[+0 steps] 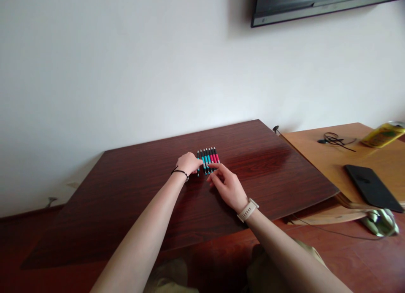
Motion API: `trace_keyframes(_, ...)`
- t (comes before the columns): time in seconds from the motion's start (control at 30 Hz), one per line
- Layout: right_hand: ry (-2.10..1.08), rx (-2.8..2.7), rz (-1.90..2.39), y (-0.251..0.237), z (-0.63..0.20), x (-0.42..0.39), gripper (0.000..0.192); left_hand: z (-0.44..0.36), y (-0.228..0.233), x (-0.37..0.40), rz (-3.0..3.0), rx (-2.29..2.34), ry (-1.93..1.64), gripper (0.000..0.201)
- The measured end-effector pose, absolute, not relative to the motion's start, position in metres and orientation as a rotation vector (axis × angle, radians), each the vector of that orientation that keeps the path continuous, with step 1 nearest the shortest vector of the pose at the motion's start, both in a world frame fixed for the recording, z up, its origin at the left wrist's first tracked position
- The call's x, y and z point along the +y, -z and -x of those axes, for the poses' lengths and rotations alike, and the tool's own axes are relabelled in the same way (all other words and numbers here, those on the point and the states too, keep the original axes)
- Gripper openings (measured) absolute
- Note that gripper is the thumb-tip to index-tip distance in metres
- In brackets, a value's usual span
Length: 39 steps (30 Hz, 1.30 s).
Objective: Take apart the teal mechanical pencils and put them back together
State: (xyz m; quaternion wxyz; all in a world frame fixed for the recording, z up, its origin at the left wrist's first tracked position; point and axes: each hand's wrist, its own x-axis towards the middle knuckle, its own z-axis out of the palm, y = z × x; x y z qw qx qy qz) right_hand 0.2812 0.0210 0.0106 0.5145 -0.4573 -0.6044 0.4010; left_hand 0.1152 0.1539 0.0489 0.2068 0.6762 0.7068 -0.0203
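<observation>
- Pens [208,159]: one tight row, side by side and touching, on the dark red-brown table [268,174], towards its far edge, roughly mid-width.
- Barrels run away from the camera; black ends, blue grips on the left part of the row, pink-red grips on the right part. Exact count too small to tell.
- Left hand [188,163]: knuckles up, curled at the left end of the row, against the outermost blue pen. Fingertips hidden under the hand, so cannot tell whether it grips a pen or just rests against it. Thin black band at the wrist.
- Right hand [228,186]: fingers loose and spread, tips at the near ends of the pens, index reaching the middle of the row. Nothing clamped; touching or just short of touching, can't resolve it.
- Pale watch [247,210] on the right wrist.
- Hands sit close together, separated only by the left part of the row.
- Lighter wooden table [316,149] butts against the right side of the dark one.
- On it: black phone [368,186] lying flat near the front, black cable [335,139] coiled further back, yellow packet [383,134] at the far right.
- Pale green object [381,222] below the phone, on the floor side; identity unclear.
- Screen [316,4] mounted on the white wall, top right.
</observation>
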Motion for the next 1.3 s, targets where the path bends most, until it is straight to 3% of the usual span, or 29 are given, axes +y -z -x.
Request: trace_keyframes(1.3, -0.953, -1.436, 1.072, -0.010, -0.282, 0.023, 0.028, -0.106, -0.050, 0.129, -1.908, 1.853, -0.073, 0.036)
